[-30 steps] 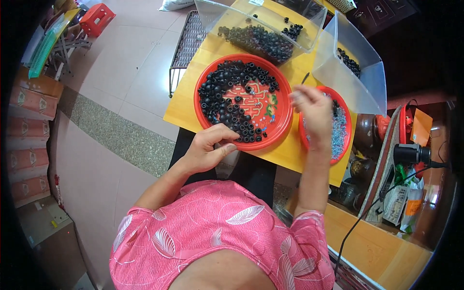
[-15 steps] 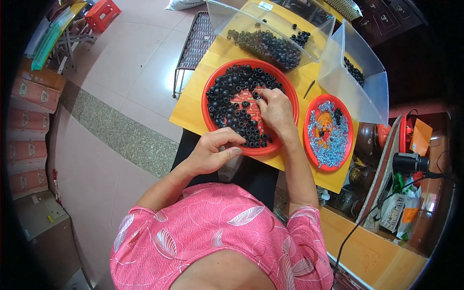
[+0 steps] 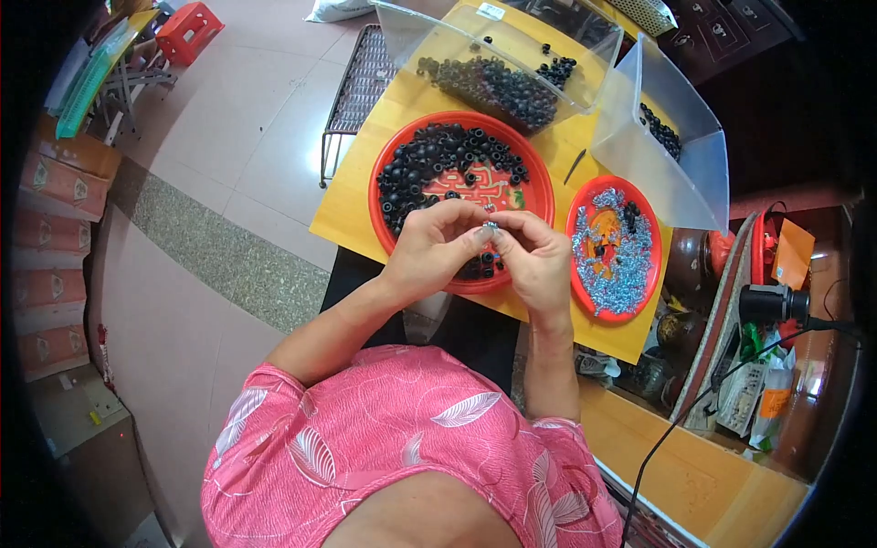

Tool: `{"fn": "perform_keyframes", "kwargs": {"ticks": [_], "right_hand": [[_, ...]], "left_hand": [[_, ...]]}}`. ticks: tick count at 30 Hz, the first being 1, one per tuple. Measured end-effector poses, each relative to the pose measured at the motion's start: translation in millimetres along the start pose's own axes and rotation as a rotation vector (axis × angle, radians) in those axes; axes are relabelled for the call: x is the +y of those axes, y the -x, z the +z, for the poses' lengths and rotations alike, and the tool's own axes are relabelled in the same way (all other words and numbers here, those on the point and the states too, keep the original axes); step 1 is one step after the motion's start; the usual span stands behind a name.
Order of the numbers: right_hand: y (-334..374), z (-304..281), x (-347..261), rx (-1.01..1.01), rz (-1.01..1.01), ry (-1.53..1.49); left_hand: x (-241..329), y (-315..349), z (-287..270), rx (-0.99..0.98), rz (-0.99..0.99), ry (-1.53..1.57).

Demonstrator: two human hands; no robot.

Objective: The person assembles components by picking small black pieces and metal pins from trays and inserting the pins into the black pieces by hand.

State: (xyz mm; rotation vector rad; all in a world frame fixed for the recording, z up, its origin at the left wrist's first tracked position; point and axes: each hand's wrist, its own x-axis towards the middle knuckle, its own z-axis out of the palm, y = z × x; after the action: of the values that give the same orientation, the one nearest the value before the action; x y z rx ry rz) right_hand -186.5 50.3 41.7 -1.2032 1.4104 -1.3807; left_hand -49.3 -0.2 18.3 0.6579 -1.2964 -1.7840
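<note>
My left hand [image 3: 429, 251] and my right hand [image 3: 537, 265] meet over the near part of a round red tray [image 3: 375, 187]. Thumbs and forefingers pinch together around a small grey, silvery piece [image 3: 491, 226], mostly covered by the fingertips. Many small black hollow round pieces [image 3: 425, 155] lie in the tray, heaped toward its far and left sides; a raised pattern shows on its bare bottom. To the right sits an oval red tray [image 3: 574, 239] with many small shiny silvery-blue pieces [image 3: 626, 274] and a few black ones.
Two clear plastic bins, one at the back [image 3: 585, 73] and one at the right [image 3: 708, 173], hold more black pieces. A thin dark tool [image 3: 575, 166] lies on the yellow table [image 3: 352, 205]. Beyond the table's left edge stands a metal rack [image 3: 361, 87]. A black cable [image 3: 671, 429] hangs at the right.
My right hand has come back from the middle of the round tray toward me. My left hand has moved right and up, and the fingertips now meet around a small piece.
</note>
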Motion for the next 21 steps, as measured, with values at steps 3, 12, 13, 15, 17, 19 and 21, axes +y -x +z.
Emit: {"fn": "perform_keyframes", "kwargs": {"ticks": [3,12,13,15,17,19,21], "right_hand": [[3.4,-4.2,0.2,0.027,-0.140,0.158],[-4.6,-23.0,3.6,0.004,0.166,-0.279],[-6.3,-25.4,2.1,-0.073,0.213,-0.195],[-10.1,-23.1,0.1,-0.046,0.192,-0.234],[-18.0,-24.4,-0.3,-0.053,0.113,-0.257],[-26.4,-29.5,1.7,-0.067,0.092,-0.239],[-33.5,-32.6,3.6,-0.080,0.069,-0.224]], "left_hand": [[4.0,-7.7,4.1,0.001,-0.061,-0.012],[-3.4,-21.7,14.8,0.029,0.067,-0.011],[-2.6,-25.2,13.4,0.006,0.245,-0.243],[-2.1,-31.2,12.7,-0.026,0.432,-0.478],[-2.4,-36.9,12.6,0.005,0.475,-0.526],[-4.7,-42.1,14.2,0.005,0.487,-0.516],[-7.7,-47.2,14.4,0.004,0.499,-0.510]]}}
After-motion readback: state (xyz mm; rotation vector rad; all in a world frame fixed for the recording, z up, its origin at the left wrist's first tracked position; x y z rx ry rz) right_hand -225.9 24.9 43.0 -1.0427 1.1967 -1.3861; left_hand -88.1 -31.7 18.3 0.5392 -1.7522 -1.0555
